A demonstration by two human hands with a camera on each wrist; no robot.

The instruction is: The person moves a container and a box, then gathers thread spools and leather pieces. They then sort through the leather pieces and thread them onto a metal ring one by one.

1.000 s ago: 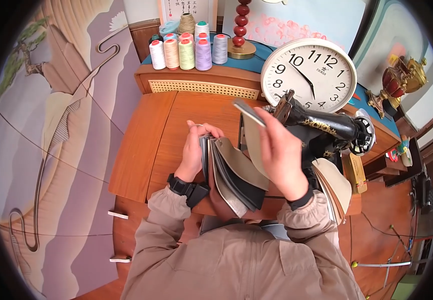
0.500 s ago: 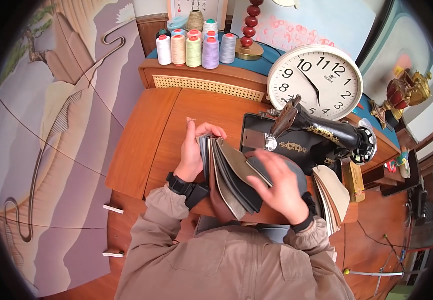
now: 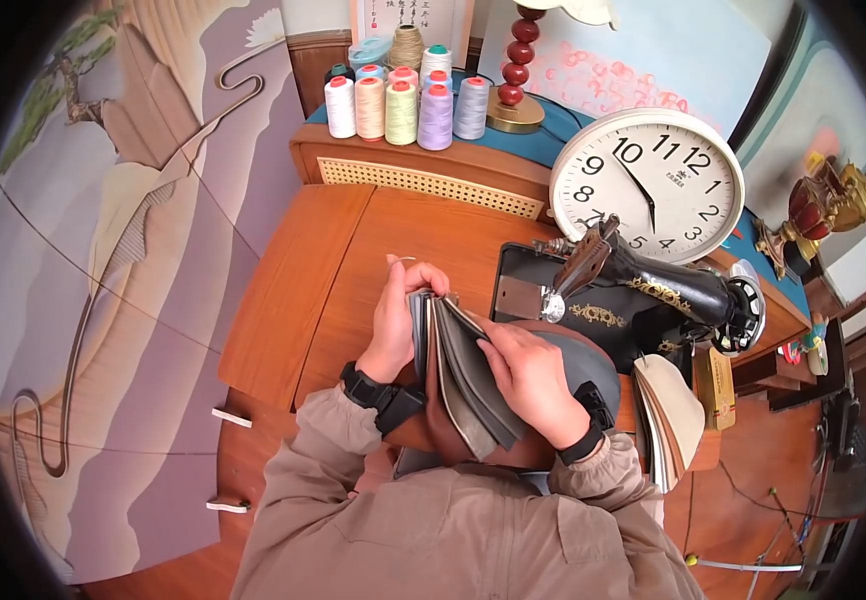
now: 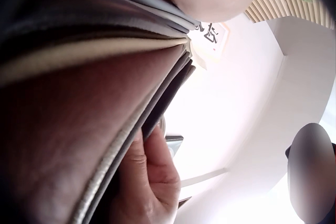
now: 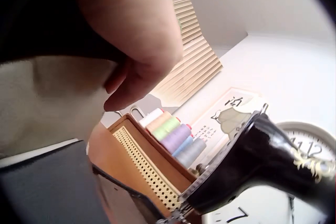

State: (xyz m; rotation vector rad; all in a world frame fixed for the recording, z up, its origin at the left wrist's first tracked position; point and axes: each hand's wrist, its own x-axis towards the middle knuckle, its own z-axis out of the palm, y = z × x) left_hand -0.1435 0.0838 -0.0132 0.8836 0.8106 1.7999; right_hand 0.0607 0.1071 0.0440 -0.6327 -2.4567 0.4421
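Note:
A swatch book of leather-like leaves (image 3: 468, 375) in grey, brown, black and metallic tones is fanned out before the person's chest. My left hand (image 3: 393, 325) grips its bound end, with the fingers over the top. At the book's right side, my right hand (image 3: 533, 380) pinches the edge of a dark leaf between thumb and fingers. Dark grey and brown leaves (image 3: 590, 365) lie turned over to the right, partly beneath that hand. The left wrist view shows the leaf edges (image 4: 115, 71) close up, with the right fingertips against the outermost ones.
A black sewing machine (image 3: 643, 275) stands right of the hands, a round clock (image 3: 653, 180) behind it. Thread spools (image 3: 403, 112) and a lamp (image 3: 516, 105) line the back shelf. Beige and brown swatches (image 3: 673, 410) fan out at the table's right edge, beside a yellowish box (image 3: 718, 390).
My right hand came down from a raised leaf, turned it over to the right, then moved back left to the dark leaves. My left hand keeps its grip on the bound end.

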